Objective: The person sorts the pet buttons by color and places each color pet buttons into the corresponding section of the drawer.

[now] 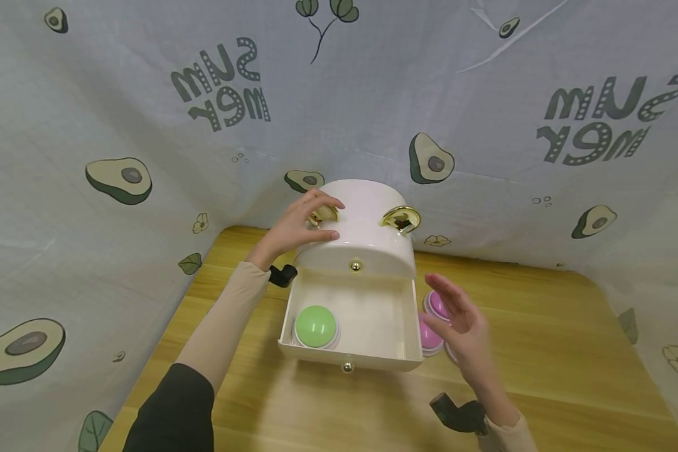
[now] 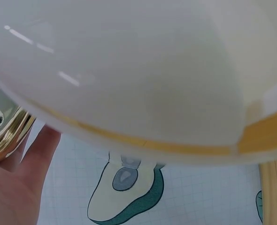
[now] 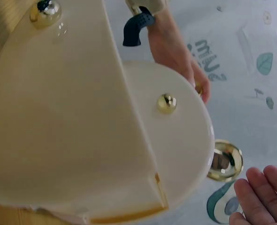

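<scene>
A white drawer box (image 1: 361,220) with two gold ears stands on the table, its lower drawer (image 1: 373,314) pulled out. Inside the drawer's front left corner sits a round green-domed thing (image 1: 316,326) with a pale rim. My left hand (image 1: 302,223) holds the box at its left gold ear (image 2: 9,124), thumb and fingers on either side. To the right of the drawer, my right hand (image 1: 464,329) hovers with fingers extended and nothing in it. Beneath and beside it are pink-domed round things (image 1: 430,336), partly hidden by the hand and drawer.
The wooden table (image 1: 554,339) extends right of the box. A pale printed cloth (image 1: 339,125) hangs close behind and around it. The right gold ear (image 1: 402,219) sticks out from the top, and a gold knob (image 1: 347,367) juts from the drawer front.
</scene>
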Demonstrator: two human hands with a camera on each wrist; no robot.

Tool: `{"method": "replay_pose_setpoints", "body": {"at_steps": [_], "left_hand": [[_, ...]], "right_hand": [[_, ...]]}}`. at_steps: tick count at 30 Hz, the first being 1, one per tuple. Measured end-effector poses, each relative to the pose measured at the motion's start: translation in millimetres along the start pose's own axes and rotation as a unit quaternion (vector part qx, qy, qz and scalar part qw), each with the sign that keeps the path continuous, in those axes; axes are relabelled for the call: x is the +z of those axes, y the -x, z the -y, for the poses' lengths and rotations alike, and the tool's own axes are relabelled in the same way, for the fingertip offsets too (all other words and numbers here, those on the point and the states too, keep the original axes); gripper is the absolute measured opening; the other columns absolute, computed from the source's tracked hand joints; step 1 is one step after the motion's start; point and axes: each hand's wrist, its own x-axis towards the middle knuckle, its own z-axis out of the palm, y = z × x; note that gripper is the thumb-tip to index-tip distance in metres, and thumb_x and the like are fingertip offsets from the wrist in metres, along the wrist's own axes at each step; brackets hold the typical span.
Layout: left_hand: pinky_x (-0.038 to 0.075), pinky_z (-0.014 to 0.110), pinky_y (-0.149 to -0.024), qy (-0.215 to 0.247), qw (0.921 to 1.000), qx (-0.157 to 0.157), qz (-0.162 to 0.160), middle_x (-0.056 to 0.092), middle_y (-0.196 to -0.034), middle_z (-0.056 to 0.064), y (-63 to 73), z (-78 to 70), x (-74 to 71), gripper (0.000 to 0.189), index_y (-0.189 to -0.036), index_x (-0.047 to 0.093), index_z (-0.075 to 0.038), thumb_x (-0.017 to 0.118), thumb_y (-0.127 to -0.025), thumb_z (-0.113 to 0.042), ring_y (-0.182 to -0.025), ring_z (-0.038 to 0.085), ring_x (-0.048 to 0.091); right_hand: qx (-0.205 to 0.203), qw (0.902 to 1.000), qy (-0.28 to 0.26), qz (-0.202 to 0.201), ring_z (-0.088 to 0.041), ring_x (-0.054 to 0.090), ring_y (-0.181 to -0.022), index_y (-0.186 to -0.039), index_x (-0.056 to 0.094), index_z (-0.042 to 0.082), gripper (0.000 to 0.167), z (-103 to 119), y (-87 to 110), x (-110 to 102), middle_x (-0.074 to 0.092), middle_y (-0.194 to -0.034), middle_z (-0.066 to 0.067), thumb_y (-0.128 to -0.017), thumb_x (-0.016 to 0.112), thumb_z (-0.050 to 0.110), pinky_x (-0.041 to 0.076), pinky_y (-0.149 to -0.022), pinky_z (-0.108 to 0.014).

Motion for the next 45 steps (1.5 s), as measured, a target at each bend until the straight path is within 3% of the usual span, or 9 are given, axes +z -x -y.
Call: {"method": "replay_pose_setpoints", "body": {"at_steps": [6,11,17,21,27,32,40,45], "left_hand": [[0.039,0.038,-0.089,0.000,1.0000,0.000,0.000,0.048,-0.118,-0.001,-0.2,-0.6,-0.1,0.046,-0.123,0.060,-0.017,0.078,-0.081,-0.023,-0.106,0.021,0.045],[0.037,0.039,-0.091,-0.001,1.0000,0.001,-0.002,0.048,-0.118,-0.001,-0.3,-0.8,-0.1,0.046,-0.122,0.060,-0.016,0.078,-0.081,-0.023,-0.107,0.021,0.044],[0.039,0.038,-0.089,0.003,1.0000,-0.002,0.000,0.047,-0.118,-0.001,-0.1,-0.6,-0.6,0.046,-0.122,0.060,-0.016,0.078,-0.081,-0.022,-0.107,0.018,0.044],[0.042,0.037,-0.086,0.007,1.0000,-0.002,0.000,0.047,-0.118,0.000,0.7,-1.3,-2.1,0.046,-0.123,0.059,-0.015,0.078,-0.081,-0.021,-0.106,0.017,0.044],[0.043,0.036,-0.086,0.006,1.0000,-0.004,-0.001,0.048,-0.117,0.000,0.6,-2.2,-2.2,0.046,-0.122,0.060,-0.015,0.078,-0.081,-0.021,-0.105,0.018,0.045],[0.043,0.035,-0.086,0.006,1.0000,-0.006,-0.001,0.048,-0.117,0.000,0.3,-2.2,-1.0,0.046,-0.122,0.060,-0.015,0.079,-0.081,-0.021,-0.105,0.018,0.045],[0.044,0.036,-0.086,0.012,0.9999,-0.004,0.000,0.048,-0.117,0.000,-0.5,-2.2,0.4,0.046,-0.122,0.060,-0.014,0.078,-0.081,-0.021,-0.106,0.023,0.046],[0.044,0.035,-0.086,0.013,0.9999,-0.007,0.000,0.048,-0.117,0.000,-0.1,-1.3,0.4,0.046,-0.123,0.060,-0.015,0.078,-0.081,-0.021,-0.107,0.021,0.045]], "right_hand": [[-0.011,0.9995,-0.021,-0.023,-0.018,0.044,-0.128,-0.136,0.040,-0.013,0.058,-10,14.6,-29,0.052,-0.136,-0.012,-0.081,0.048,-0.029,0.027,-0.106,-0.022],[-0.018,0.9990,-0.030,-0.027,-0.018,0.041,-0.131,-0.138,0.036,-0.013,0.058,-27,27.8,-53,0.049,-0.138,-0.014,-0.083,0.050,-0.024,0.023,-0.109,-0.023],[0.013,0.9984,-0.011,-0.055,-0.017,0.039,-0.132,-0.140,0.033,-0.012,0.060,-36,40.0,-69,0.047,-0.140,-0.013,-0.083,0.050,-0.024,0.021,-0.110,-0.023],[0.055,0.9957,0.021,-0.072,-0.012,0.035,-0.134,-0.142,0.032,-0.009,0.064,-41,48.0,-73,0.044,-0.144,-0.009,-0.083,0.051,-0.024,0.020,-0.109,-0.021],[0.138,0.9816,0.090,-0.097,-0.010,0.022,-0.139,-0.146,0.031,-0.002,0.069,-65,64.2,-89,0.034,-0.150,-0.007,-0.084,0.057,-0.016,0.011,-0.111,-0.021],[0.175,0.9686,0.145,-0.101,-0.007,0.017,-0.139,-0.149,0.026,0.001,0.074,-87,75.1,-102,0.023,-0.154,-0.013,-0.085,0.061,-0.011,0.010,-0.108,-0.015],[0.182,0.9618,0.167,-0.119,-0.005,0.024,-0.133,-0.148,0.019,-0.005,0.081,-109,84.3,-112,0.019,-0.150,-0.026,-0.081,0.065,-0.012,0.016,-0.105,-0.012],[0.180,0.9546,0.209,-0.112,0.001,0.024,-0.129,-0.147,0.020,-0.007,0.082,-116,85.1,-116,0.020,-0.149,-0.030,-0.080,0.066,-0.010,0.016,-0.103,-0.009]]}}
